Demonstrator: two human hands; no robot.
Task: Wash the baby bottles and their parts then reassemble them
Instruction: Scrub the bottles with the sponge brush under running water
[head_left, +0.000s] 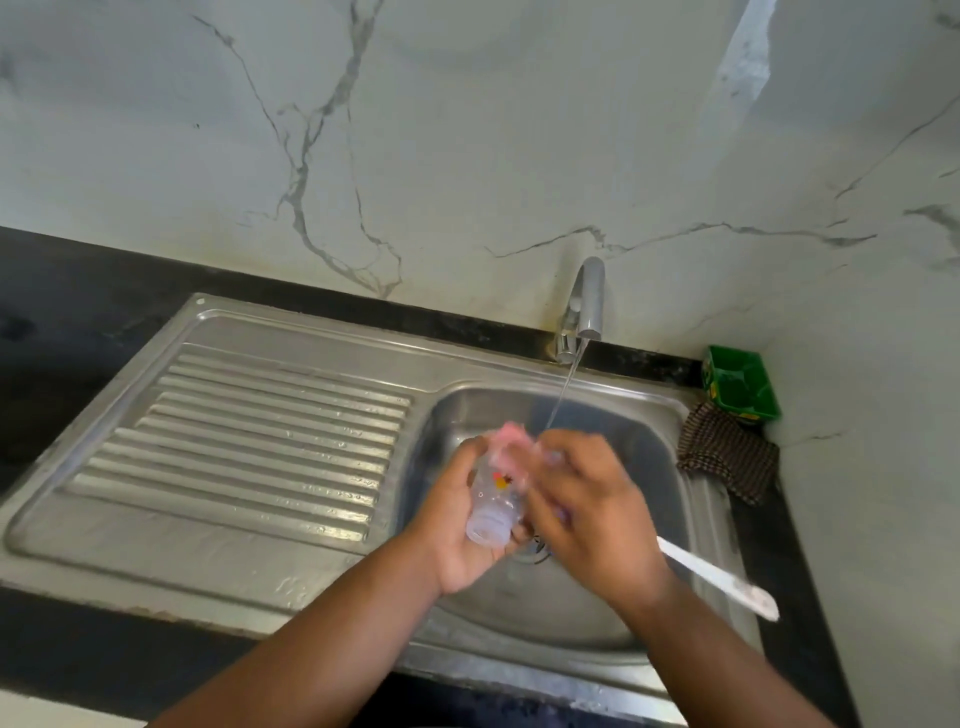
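Left hand (457, 525): fingers wrapped round the clear bottle (493, 506), base toward me, above the basin (649, 597).
Right hand (587, 499): fingers bent at the pink collar (511, 436); blurred, so I cannot tell if they grip it.
Advice: I would steady the body, turn only the collar, and keep low.
Stream (563, 389): falls just behind the hands.
Tap (589, 299): running.

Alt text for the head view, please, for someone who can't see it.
The left hand grips a clear baby bottle over a steel sink, tap running, while the blurred right hand is at its pink top. A white handle juts out past the right wrist; a checked cloth and green tub sit in the corner.
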